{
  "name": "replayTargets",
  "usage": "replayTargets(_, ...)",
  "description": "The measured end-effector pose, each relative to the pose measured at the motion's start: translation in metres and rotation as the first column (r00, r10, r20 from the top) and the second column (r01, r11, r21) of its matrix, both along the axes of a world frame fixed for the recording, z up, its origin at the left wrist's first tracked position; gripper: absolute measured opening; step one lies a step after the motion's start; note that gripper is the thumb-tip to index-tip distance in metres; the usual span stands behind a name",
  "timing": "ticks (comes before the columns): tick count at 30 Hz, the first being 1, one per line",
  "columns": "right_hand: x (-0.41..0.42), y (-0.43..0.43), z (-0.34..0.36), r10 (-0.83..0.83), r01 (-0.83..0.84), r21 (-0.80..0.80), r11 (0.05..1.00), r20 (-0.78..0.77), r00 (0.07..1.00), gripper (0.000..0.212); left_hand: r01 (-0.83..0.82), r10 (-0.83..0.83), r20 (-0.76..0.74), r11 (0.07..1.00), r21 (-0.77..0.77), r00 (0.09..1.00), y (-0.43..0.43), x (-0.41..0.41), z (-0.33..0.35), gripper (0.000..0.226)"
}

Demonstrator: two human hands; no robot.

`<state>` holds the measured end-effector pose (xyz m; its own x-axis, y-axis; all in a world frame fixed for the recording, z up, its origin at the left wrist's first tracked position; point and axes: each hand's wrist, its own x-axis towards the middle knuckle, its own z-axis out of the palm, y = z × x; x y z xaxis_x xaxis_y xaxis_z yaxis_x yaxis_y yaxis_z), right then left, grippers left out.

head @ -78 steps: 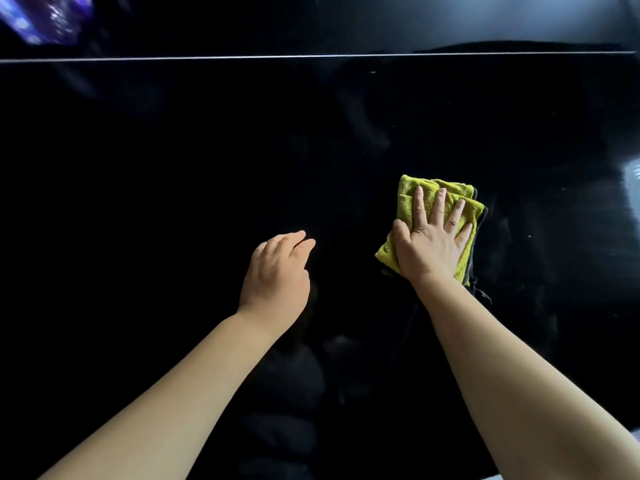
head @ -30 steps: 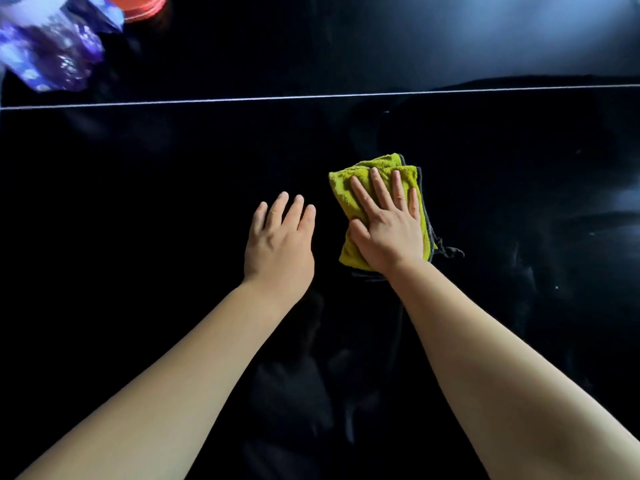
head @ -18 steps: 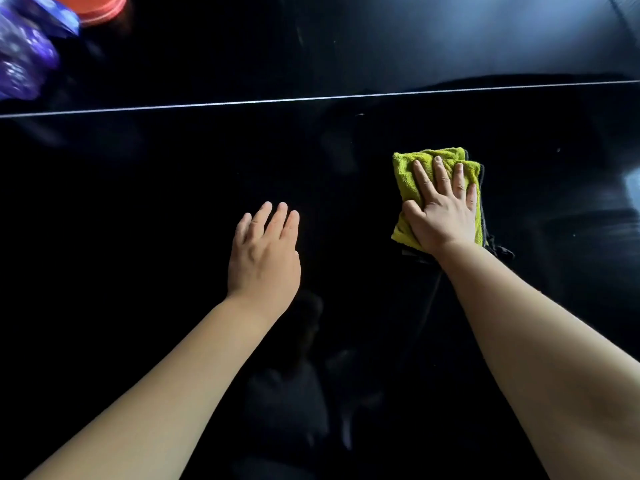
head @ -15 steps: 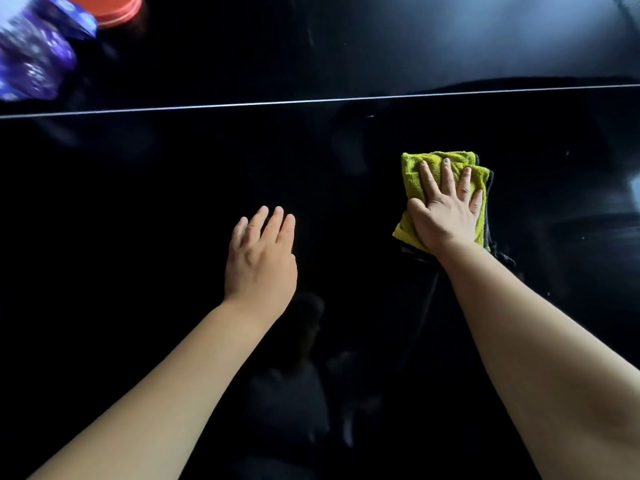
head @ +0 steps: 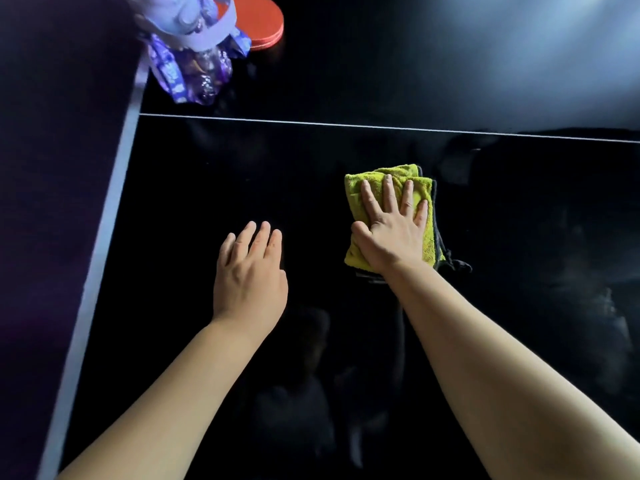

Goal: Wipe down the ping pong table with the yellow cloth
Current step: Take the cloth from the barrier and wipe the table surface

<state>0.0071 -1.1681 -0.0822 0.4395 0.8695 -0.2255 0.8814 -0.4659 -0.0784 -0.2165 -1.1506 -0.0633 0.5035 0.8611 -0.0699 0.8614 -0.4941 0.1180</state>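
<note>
Red paddle far left; purple patterned plastic bundle just in front, overlapping it.

Yellow cloth: folded, fuzzy, dark edging, flat on glossy black worktop, ctr-right of frame. White line crosses upper frame.

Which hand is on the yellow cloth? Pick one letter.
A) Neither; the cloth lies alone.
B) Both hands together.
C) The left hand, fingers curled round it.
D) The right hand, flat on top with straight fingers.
D: the right hand lies flat on the yellow cloth with its fingers straight and spread, while the left hand is apart from the cloth, off to its left over the dark table.
</note>
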Motion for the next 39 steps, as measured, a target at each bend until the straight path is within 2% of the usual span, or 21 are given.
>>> replayTargets(12,-0.217,0.093,-0.004,0.347,-0.347,0.011,0.938,-0.046,0.937,0.07,-0.161,0.16,0.018,0.987,0.005,0.987,0.041,-0.162,0.002,0.057)
replayTargets(17,-0.245,0.106,-0.007,0.376,-0.376,0.014,0.927,-0.046,0.925,0.069,-0.166,0.166,-0.011,0.986,0.001,0.986,0.049,-0.19,0.003,0.056)
replayTargets(24,-0.204,0.103,-0.008,0.411,-0.407,0.087,0.909,-0.036,0.911,0.065,-0.117,0.118,-0.016,0.993,0.013,0.993,0.049,-0.144,0.004,0.055)
replayTargets(32,-0.074,0.078,-0.007,0.255,-0.252,0.103,0.962,-0.025,0.967,0.066,-0.004,0.004,-0.039,1.0,-0.005,0.999,0.038,-0.019,0.006,0.061)
replayTargets(39,0.069,0.037,-0.007,0.049,-0.048,0.111,0.993,-0.007,0.999,0.068,0.134,-0.134,0.019,0.991,0.002,0.991,0.024,0.109,0.006,0.064)
